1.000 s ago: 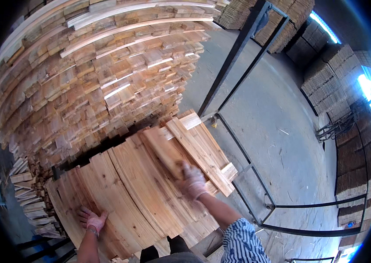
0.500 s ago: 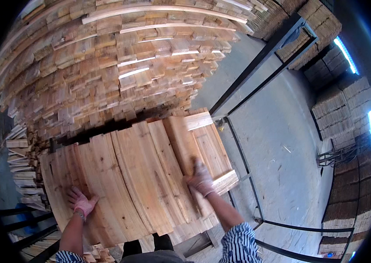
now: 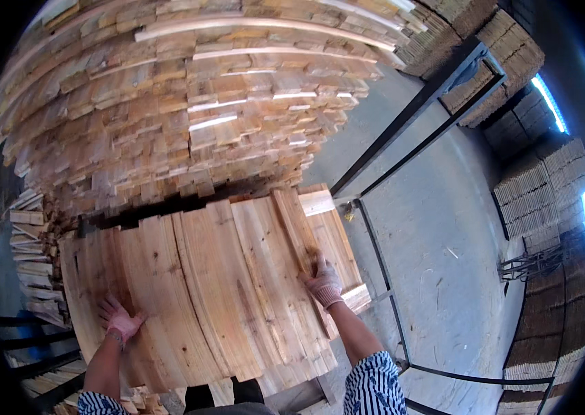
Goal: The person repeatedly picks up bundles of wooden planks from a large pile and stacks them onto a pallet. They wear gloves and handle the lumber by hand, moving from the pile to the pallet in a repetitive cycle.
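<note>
A row of wooden boards [image 3: 202, 290] lies side by side in front of me, forming the top of a stack. My left hand [image 3: 121, 319], in a pinkish glove, rests flat on the boards at the left with its fingers spread. At the right end, my gloved right hand [image 3: 323, 282] grips a narrow wooden board [image 3: 295, 225] by its right edge; the fingertips are partly hidden. This board lies along the right side of the row. Beyond it, a lower layer of boards [image 3: 332, 232] shows, with a pale crosspiece [image 3: 316, 202] near its far end.
A tall pile of cut boards [image 3: 168, 124] rises just beyond the stack. Dark metal frames [image 3: 417, 117] stand to the right on the grey floor [image 3: 437, 277]. Bundled wood stacks [image 3: 538, 187] line the far right. Smaller offcuts [image 3: 30, 256] are piled at the left.
The narrow board under my right hand was tilted and blurred; now it lies flatter against the row. My right hand has closed on its edge. The left hand stays on the boards.
</note>
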`<state>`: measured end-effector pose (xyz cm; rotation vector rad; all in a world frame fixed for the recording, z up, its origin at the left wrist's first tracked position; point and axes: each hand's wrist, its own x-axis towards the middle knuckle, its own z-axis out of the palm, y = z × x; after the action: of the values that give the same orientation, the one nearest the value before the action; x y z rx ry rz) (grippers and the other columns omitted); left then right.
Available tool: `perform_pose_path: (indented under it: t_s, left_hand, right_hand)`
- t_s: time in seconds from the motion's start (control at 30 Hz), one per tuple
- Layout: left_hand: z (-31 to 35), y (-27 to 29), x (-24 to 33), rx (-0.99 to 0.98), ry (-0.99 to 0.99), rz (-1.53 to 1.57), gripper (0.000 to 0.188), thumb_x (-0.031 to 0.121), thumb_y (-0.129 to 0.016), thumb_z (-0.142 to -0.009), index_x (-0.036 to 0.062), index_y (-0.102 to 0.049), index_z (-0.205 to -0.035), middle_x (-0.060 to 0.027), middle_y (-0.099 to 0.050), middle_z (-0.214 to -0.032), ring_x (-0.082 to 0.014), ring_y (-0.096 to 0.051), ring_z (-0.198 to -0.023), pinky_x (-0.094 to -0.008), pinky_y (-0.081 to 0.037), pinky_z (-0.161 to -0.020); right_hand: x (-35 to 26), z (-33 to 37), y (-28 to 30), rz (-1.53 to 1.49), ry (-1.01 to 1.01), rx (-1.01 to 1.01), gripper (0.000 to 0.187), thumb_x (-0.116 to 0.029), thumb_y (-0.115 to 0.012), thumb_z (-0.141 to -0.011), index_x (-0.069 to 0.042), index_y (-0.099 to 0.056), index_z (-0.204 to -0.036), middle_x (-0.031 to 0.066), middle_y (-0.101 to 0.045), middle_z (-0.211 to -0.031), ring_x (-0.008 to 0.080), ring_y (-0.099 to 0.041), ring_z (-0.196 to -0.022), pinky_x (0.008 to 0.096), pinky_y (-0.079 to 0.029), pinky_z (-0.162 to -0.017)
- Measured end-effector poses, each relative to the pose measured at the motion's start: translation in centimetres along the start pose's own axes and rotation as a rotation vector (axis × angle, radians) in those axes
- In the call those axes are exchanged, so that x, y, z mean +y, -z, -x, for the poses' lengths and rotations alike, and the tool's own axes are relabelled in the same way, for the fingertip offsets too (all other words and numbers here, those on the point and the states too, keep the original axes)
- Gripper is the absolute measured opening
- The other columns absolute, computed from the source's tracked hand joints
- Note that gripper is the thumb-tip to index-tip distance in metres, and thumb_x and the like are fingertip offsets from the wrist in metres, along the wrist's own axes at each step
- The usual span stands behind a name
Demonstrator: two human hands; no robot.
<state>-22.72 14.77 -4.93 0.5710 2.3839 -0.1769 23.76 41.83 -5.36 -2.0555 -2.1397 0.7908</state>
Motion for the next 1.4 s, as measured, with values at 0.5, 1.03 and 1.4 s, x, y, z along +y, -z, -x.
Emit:
perform_pose_path:
  t_s: [0.5,1.03,1.4]
  left_hand:
    - [3.0,-0.7,1.6,0.138,0.028,-0.117,0.114,0.066,-0.062,-0.077,0.0019,-0.007,-0.153,-0.0261,-0.012,-0.158,-0.0434,-0.013,-0.146,-0.0596,-0.012,-0.116]
    - [26.2,-13.7,-15.6,0.128,-0.269,0.765,0.074,0.048,-0.050,-0.096,0.0033,-0.030,-0.152,-0.0176,-0.032,-0.157,-0.0311,-0.044,-0.135,-0.0405,-0.035,-0.114]
    - [40.8,6.5,-39.5,1.206,-0.558,2.430,0.092,0.064,-0.053,-0.093,0.0027,-0.019,-0.153,-0.0221,-0.030,-0.153,-0.0382,-0.035,-0.139,-0.0527,-0.034,-0.113]
  right_hand:
    - [0.4,-3.0,1.1,0.343,0.009,-0.109,0.086,-0.050,-0.051,-0.092,-0.004,-0.017,-0.156,0.0250,-0.036,-0.152,0.0395,-0.036,-0.139,0.0470,-0.028,-0.115]
    - [-26.6,29.3,-13.5,-0.192,1.191,-1.065,0.077,-0.050,-0.056,-0.094,0.000,-0.035,-0.148,0.0237,-0.052,-0.141,0.0353,-0.051,-0.129,0.0449,-0.040,-0.107]
    - [-61.6,61.8,-1.9,-0.541,1.682,-1.046,0.077,-0.037,-0.059,-0.095,0.007,-0.027,-0.149,0.0270,-0.035,-0.152,0.0320,-0.035,-0.142,0.0371,-0.028,-0.116]
